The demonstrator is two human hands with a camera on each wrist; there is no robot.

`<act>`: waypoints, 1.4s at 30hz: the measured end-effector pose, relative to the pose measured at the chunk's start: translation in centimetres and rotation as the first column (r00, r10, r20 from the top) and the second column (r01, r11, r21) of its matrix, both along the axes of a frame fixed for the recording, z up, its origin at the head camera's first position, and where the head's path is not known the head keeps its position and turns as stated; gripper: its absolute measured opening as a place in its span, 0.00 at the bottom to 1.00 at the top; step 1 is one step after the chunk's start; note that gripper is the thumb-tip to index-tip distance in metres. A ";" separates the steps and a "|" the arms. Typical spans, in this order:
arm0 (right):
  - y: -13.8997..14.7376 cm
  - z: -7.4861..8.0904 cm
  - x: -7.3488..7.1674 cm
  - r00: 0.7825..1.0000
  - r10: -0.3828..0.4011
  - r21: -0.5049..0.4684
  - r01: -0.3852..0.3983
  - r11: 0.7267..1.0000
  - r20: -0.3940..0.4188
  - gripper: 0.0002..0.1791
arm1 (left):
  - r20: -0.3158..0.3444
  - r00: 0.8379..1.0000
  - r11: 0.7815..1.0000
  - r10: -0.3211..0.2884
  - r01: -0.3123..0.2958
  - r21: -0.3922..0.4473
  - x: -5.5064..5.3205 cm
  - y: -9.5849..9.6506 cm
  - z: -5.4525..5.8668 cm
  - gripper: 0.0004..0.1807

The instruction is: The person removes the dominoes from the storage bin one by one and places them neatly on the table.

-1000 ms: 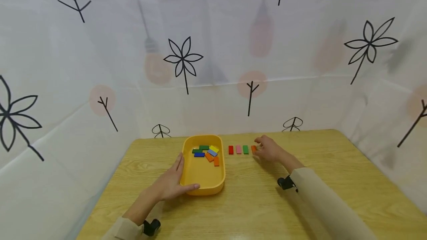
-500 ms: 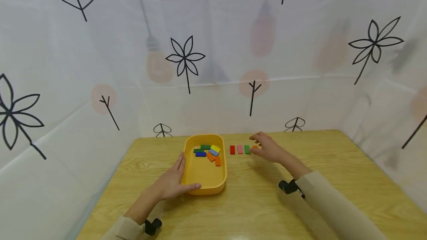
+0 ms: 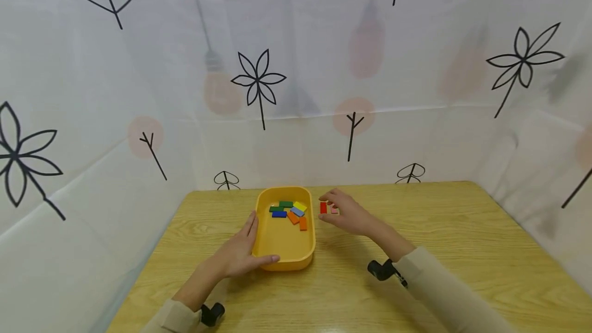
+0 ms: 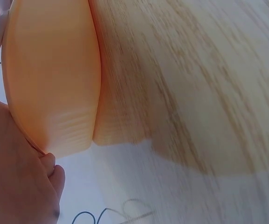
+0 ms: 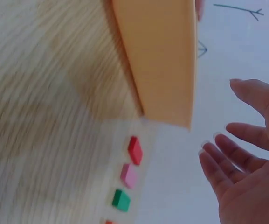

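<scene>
A yellow tray [image 3: 284, 245] stands on the table, holding several small flat blocks in green, yellow, blue and orange at its far end. My left hand [image 3: 238, 253] holds its near left corner, fingers along the outside and thumb over the near rim. Right of the tray, a row of blocks lies on the table: a red block [image 5: 135, 150], a pink block [image 5: 128, 176], a green block [image 5: 121, 200] and an orange block [image 5: 110, 222]. Over this row hovers my right hand [image 3: 349, 215], fingers spread with nothing between them. It covers part of the row in the head view.
The wooden table [image 3: 416, 230] extends to both sides and toward me. A white cloth [image 3: 296, 148] with plant drawings hangs behind its far edge and along both sides.
My right hand has moved left along the row, from the orange block to over the red and pink ones. The left hand keeps its place on the tray.
</scene>
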State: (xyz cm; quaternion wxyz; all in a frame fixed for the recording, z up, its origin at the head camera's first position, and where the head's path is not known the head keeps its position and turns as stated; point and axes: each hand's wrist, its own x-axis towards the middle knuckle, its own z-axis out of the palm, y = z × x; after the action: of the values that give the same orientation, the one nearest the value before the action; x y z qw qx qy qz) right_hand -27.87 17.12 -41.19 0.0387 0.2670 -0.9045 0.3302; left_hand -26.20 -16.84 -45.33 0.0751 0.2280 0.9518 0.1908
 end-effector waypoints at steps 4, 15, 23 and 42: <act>-1.7 -0.1 0.2 0.999 0.039 -0.003 -0.039 0.999 0.012 0.25 | 0.007 1.000 1.000 0.005 -0.005 0.003 0.0 0.0 0.1 0.69; -6.4 -0.5 -0.3 0.991 0.116 0.065 -0.120 0.991 0.059 0.24 | -0.005 1.000 1.000 0.003 -0.003 -0.016 0.0 0.1 0.1 0.67; -9.8 -1.5 -1.6 0.991 0.088 0.089 -0.096 0.991 0.097 0.23 | -0.024 1.000 1.000 -0.013 0.013 -0.001 -0.1 -0.1 0.0 0.67; -14.0 -4.4 -4.2 0.969 -0.237 0.269 0.210 0.940 0.071 0.26 | -0.032 0.999 1.000 -0.015 0.015 0.003 -0.1 -0.1 -0.1 0.67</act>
State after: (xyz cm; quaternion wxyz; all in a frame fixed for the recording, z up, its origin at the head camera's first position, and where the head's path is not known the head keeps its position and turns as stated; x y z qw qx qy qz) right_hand -32.07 3.17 -45.56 -0.0056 0.1479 -0.9652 0.2156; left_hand -26.27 -16.90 -45.45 0.0609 0.2381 0.9509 0.1883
